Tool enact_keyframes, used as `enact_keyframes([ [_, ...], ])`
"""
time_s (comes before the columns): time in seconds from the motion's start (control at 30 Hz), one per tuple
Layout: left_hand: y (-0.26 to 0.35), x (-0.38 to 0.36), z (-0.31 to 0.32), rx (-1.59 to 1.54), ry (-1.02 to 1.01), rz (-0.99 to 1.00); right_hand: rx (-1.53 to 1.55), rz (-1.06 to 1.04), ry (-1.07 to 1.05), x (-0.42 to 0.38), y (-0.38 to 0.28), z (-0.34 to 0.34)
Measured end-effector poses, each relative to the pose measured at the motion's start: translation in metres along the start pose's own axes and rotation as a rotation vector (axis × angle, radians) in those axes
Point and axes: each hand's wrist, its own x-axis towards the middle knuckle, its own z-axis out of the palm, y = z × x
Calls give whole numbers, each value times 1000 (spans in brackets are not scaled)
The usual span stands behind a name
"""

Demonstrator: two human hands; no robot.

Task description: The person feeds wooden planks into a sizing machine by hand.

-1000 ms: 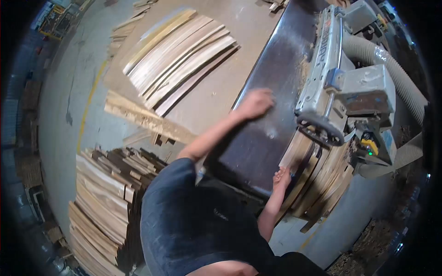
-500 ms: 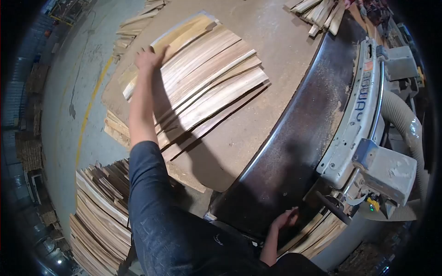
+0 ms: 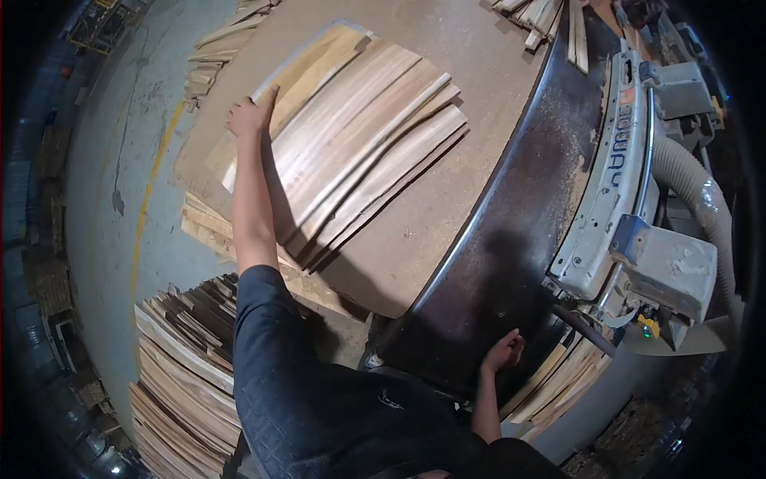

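A row of wooden boards (image 3: 351, 120), pale with a yellower one at the far side, lies side by side on the brown tabletop (image 3: 487, 160). My left hand (image 3: 249, 120) rests at the left edge of the row, fingers and thumb spread against the yellow wood. Over the near end of the dark metal bed (image 3: 527, 223), my right hand (image 3: 504, 351) hangs with loosely curled fingers that are slightly apart, and no object shows in it. Below that hand, several wooden strips (image 3: 562, 383) lie beside the machine.
A machine rail (image 3: 606, 176) runs along the right, with a ribbed hose (image 3: 694, 180) behind it. Stacked boards (image 3: 183, 383) stand at lower left. More strips (image 3: 523, 20) lie at the top right, and others (image 3: 219, 48) at the upper left.
The boards nearest me have slid up against the others, so the row is tighter. My left hand stays at the row's left edge. My right hand has risen slightly and moved right.
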Motion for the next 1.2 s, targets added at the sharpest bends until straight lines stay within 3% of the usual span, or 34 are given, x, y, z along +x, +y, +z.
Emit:
enact_keyframes([
  [0.1,-17,-39,-13,6,12,-19,-77,23,-34,0,-1,-1],
  [0.2,-37,-75,-19,-43,-147,-37,34,24,-18,-3,-9,-5],
  [0.3,-66,-117,-11,-226,-302,-58,145,-19,29,-8,-5,0],
  [0.37,-77,-155,-24,-539,-440,-12,176,-70,48,-14,-10,-4],
  [0.47,-67,-211,-54,-643,-404,-5,287,-12,-41,-32,-21,-19],
  [0.57,-61,-241,-82,-868,-437,27,361,-249,-33,-51,-15,-22],
  [0.8,-24,-310,-187,-715,-495,106,447,-337,-54,-65,-8,-33],
  [0.87,-7,-305,-148,-808,-568,143,460,-347,-62,-62,-4,-35],
  [0.93,28,-345,-144,-766,-432,293,481,-417,-109,-63,2,-38],
  [0.97,38,-336,-85,-462,-232,463,537,-395,-153,-62,3,-45],
  [1.07,69,-422,-61,-222,-346,612,706,-308,-267,-66,18,-55],
  [1.1,72,-435,-54,-222,-352,632,695,-293,-326,-69,26,-62],
  [1.17,75,-463,-38,-244,-142,600,759,-221,-428,-86,43,-77],
  [1.2,77,-472,-48,-254,-227,537,792,-178,-489,-95,53,-84],
])
